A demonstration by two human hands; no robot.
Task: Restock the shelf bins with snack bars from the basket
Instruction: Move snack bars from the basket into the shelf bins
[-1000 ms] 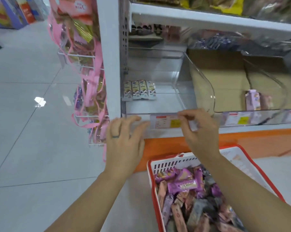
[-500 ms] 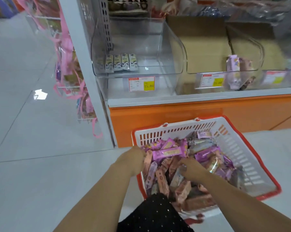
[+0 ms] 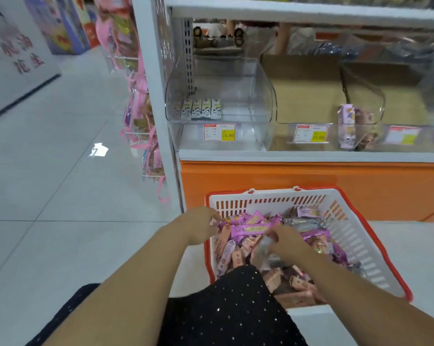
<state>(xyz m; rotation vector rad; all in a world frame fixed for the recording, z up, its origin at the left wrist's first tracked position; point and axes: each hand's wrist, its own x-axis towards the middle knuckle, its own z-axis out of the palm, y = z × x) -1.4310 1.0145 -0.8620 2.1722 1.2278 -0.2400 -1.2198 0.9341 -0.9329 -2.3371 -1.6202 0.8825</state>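
A pale tiled floor (image 3: 49, 196) runs beside one white and orange shelf (image 3: 310, 156). One red-rimmed white basket (image 3: 348, 233) stands on the floor against the shelf's orange base, heaped with snack bars (image 3: 273, 275) in purple, pink and brown wrappers, too many and too jumbled to count. A black speckled cloth (image 3: 223, 308) covers the basket's near corner.

Three clear bins (image 3: 263, 96) sit in a row on the shelf, each with one price tag (image 3: 219, 132) on its front. The leftmost holds four small bars (image 3: 202, 108) side by side, long axes pointing front to back.

The left hand (image 3: 201, 226) is at the basket's left rim, fingers curled, pinching the left end of a purple bar (image 3: 251, 228) – this bar lies on top of the heap, long axis left to right. The right hand (image 3: 283, 242) is blurred, fingers bent down into the wrappers – whether it grips one I cannot tell
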